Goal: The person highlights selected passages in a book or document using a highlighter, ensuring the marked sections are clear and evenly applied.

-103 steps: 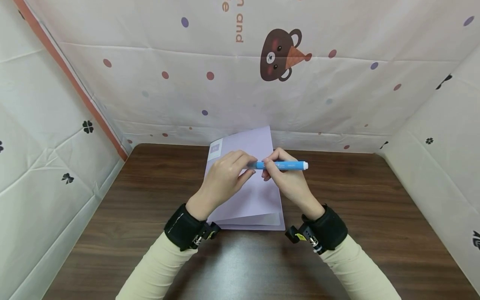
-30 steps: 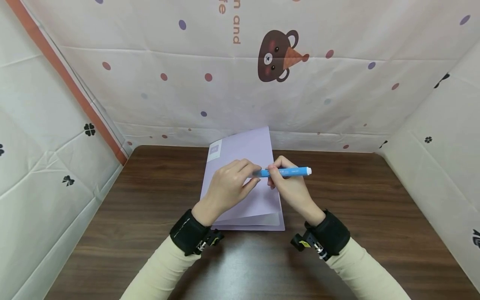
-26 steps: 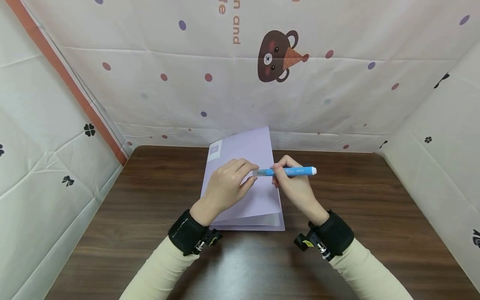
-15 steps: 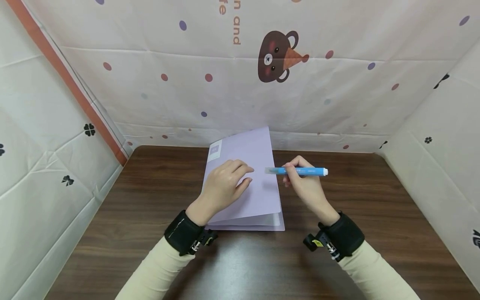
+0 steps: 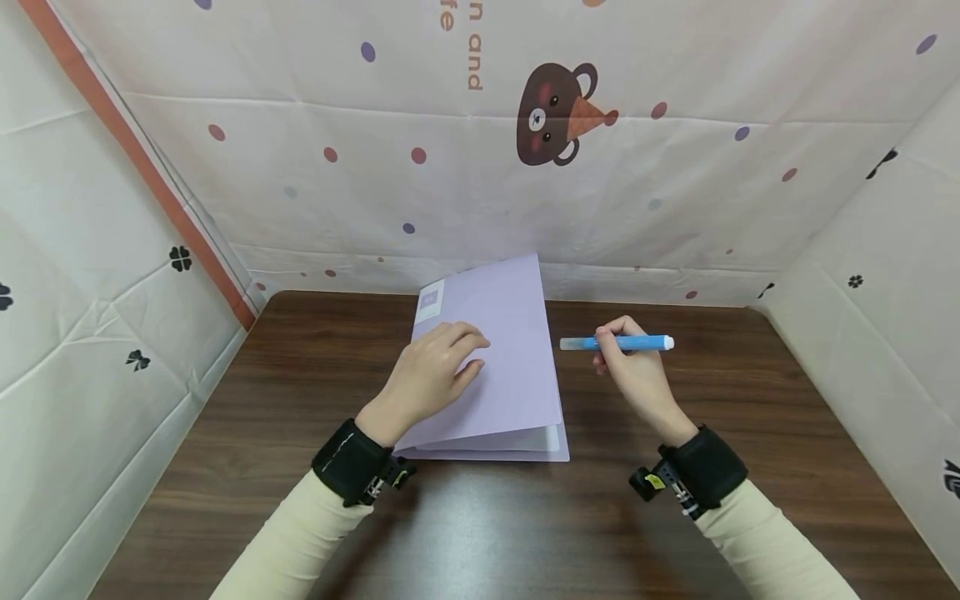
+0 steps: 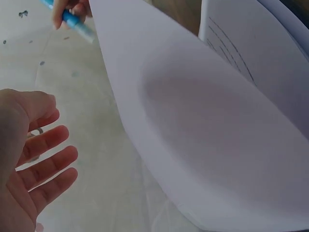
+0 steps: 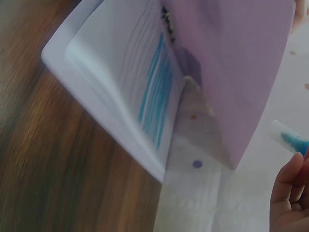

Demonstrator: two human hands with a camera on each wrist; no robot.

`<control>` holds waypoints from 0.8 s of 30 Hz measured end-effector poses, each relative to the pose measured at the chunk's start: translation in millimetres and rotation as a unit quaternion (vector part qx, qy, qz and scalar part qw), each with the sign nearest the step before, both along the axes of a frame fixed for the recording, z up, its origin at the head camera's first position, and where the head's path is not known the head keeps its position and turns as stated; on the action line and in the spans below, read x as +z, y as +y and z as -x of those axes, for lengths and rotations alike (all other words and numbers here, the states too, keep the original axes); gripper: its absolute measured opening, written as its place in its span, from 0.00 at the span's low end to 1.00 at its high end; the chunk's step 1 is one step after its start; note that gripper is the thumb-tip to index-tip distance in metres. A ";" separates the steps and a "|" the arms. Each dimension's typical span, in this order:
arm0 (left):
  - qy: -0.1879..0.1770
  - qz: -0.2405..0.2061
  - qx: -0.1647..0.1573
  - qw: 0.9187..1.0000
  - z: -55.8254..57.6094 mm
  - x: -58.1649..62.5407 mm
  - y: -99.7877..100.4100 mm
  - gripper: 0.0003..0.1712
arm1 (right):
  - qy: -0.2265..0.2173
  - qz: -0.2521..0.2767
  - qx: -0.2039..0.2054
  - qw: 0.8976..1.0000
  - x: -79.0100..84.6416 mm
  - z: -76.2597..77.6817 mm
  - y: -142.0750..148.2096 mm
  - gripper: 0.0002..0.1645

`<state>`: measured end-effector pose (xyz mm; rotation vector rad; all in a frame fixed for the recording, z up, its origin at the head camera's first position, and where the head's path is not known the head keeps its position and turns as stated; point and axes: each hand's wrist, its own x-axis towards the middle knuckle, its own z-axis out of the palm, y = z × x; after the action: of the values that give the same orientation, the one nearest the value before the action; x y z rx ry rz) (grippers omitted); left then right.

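Note:
A lilac notebook (image 5: 517, 375) lies on the table with its cover lifted partway. In the right wrist view blue strokes (image 7: 157, 96) show on a page inside, beside fainter grey lines. My left hand (image 5: 429, 371) hovers over the cover in the head view, its fingers relaxed and holding nothing; the left wrist view shows them spread (image 6: 48, 169). To the right of the notebook, my right hand (image 5: 633, 379) pinches a blue marker (image 5: 651, 342) near its middle, held level. A clear cap (image 7: 285, 135) covers the marker's tip, which points left.
The dark wooden table (image 5: 315, 375) reaches back to a pale cloth wall (image 5: 345, 200) printed with dots and a bear. Similar cloth walls (image 5: 885, 333) stand at both sides. A white label (image 5: 429, 300) marks the notebook's upper left corner.
Earlier both hands were together at the marker's capped end. My left hand has let go and moved left; my right hand has carried the capped marker right, off the notebook.

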<state>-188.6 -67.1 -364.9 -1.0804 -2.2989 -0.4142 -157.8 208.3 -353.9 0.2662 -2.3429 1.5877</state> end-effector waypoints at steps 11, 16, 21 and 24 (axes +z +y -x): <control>-0.013 0.015 0.008 1.000 1.5 -7.1 -11.9 0.15 | -0.056 -0.166 -0.047 0.983 -39.6 25.4 40.2 0.24; -0.010 0.008 0.003 1.000 0.6 -10.0 -14.6 0.16 | -0.080 -0.213 -0.039 0.973 -44.7 28.9 49.5 0.24; -0.020 0.011 0.003 1.000 -0.2 -12.1 -16.1 0.15 | -0.107 -0.233 -0.014 0.966 -47.1 31.3 57.1 0.24; -0.024 0.012 0.005 1.000 -0.5 -12.7 -16.5 0.15 | -0.123 -0.243 -0.001 0.962 -46.8 32.4 59.9 0.25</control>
<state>-188.2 -83.6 -377.6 -1.0812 -2.3546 -0.4144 -190.2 268.2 -400.7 0.1759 -2.9038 1.0692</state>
